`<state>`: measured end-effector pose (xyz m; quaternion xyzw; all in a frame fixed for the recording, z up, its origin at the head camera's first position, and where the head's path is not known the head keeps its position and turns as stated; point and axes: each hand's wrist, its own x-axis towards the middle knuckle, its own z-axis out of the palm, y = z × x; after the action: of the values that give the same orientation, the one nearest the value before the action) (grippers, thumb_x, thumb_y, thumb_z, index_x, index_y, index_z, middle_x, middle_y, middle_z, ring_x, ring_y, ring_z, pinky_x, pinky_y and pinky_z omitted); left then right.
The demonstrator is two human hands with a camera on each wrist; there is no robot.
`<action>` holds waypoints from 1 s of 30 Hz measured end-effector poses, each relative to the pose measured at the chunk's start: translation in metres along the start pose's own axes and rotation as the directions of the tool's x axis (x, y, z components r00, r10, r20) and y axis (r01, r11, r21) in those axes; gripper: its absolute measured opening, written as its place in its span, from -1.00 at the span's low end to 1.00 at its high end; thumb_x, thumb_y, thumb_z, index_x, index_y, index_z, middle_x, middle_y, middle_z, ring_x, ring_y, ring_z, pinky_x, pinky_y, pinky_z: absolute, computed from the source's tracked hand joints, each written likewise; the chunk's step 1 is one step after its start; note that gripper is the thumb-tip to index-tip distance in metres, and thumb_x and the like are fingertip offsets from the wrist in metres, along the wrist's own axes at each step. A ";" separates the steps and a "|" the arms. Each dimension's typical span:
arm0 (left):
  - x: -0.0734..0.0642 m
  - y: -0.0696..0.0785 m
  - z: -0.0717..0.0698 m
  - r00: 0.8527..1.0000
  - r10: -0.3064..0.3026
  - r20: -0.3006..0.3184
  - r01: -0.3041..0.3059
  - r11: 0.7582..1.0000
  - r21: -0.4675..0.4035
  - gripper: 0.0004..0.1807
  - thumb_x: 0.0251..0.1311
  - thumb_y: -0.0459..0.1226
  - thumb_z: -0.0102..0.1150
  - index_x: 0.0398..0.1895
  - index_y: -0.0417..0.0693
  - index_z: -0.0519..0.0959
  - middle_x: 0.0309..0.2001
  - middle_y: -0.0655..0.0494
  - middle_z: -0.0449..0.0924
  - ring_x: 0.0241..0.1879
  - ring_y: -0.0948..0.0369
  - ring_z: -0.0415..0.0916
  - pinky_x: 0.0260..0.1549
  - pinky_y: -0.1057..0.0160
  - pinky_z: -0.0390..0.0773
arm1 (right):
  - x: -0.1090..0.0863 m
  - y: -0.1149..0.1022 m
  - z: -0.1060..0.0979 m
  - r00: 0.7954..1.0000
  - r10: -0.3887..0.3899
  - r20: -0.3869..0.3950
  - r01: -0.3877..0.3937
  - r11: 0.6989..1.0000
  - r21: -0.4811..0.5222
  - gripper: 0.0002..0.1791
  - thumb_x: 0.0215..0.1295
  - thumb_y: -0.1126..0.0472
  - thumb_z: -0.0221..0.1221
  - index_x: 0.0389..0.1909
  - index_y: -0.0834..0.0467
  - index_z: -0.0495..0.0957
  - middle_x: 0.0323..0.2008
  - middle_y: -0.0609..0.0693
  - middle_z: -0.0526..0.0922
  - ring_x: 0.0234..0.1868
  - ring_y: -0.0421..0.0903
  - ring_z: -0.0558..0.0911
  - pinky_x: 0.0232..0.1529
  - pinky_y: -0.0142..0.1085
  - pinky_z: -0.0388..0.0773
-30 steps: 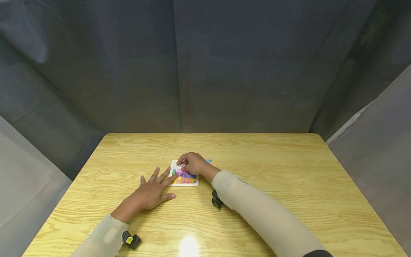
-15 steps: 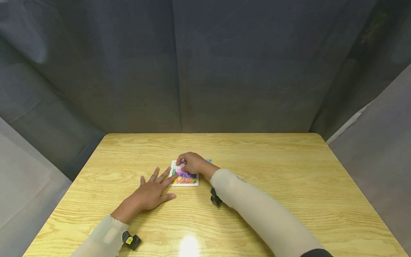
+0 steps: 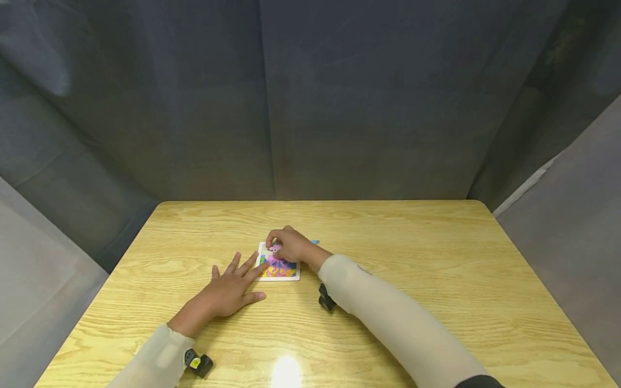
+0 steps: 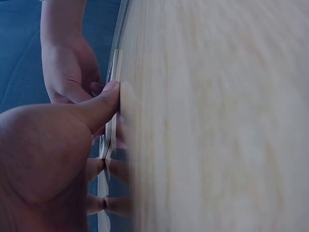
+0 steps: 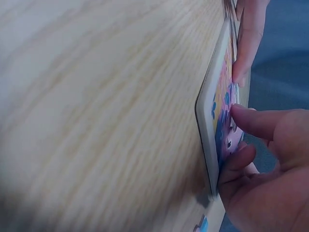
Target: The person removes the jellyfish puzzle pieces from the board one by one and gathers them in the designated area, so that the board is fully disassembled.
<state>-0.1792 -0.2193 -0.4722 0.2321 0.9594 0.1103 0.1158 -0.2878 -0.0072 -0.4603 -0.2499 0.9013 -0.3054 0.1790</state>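
A small jigsaw puzzle board (image 3: 278, 279) with a white frame and a bright pink, blue and yellow picture lies flat on the table. My left hand (image 3: 228, 293) is spread on its left side, the index fingertip resting on the picture and the thumb on the wood. Over the upper right of the board, my right hand (image 3: 293, 247) pinches a pink puzzle piece (image 3: 276, 248) with an eye printed on it. In the right wrist view the thumb and curled fingers of this hand (image 5: 270, 164) meet the picture's surface. Its palm hides part of the board.
A blue puzzle piece (image 3: 315, 242) lies on the table just right of the board, partly behind the right wrist. The wooden table (image 3: 412, 231) reaches to a dark curtain (image 3: 368, 134) at the back, with pale panels at both sides.
The pink piece has turned slightly and settled lower against the picture as my right fingers shifted on it. My left hand has stayed in place.
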 end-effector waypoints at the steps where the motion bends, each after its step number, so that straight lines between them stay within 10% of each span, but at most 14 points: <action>1: 0.000 0.000 0.000 1.000 0.000 0.000 0.000 1.000 0.002 -0.18 0.47 0.23 -0.01 0.68 0.25 0.04 0.68 -0.05 -0.22 0.58 -0.39 -0.31 0.13 -0.77 -0.17 | 0.000 0.000 0.000 1.000 -0.003 -0.004 0.003 1.000 0.002 -0.79 0.40 0.29 0.30 -0.03 -0.01 0.60 0.07 0.09 0.49 0.03 -0.02 0.51 0.11 -0.06 0.56; 30: 0.001 0.001 0.001 1.000 -0.008 0.007 0.008 1.000 -0.008 -0.18 0.47 0.23 -0.02 0.68 0.28 0.02 0.69 -0.03 -0.23 0.59 -0.36 -0.33 0.15 -0.76 -0.21 | -0.004 0.015 0.007 0.991 -0.050 -0.126 0.057 0.997 0.055 -0.61 0.39 0.18 0.35 0.19 0.12 0.63 0.14 0.04 0.66 0.23 0.02 0.57 0.34 -0.06 0.48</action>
<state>-0.1796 -0.2183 -0.4730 0.2283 0.9595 0.1131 0.1204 -0.2865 0.0021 -0.4738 -0.2491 0.8944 -0.3512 0.1213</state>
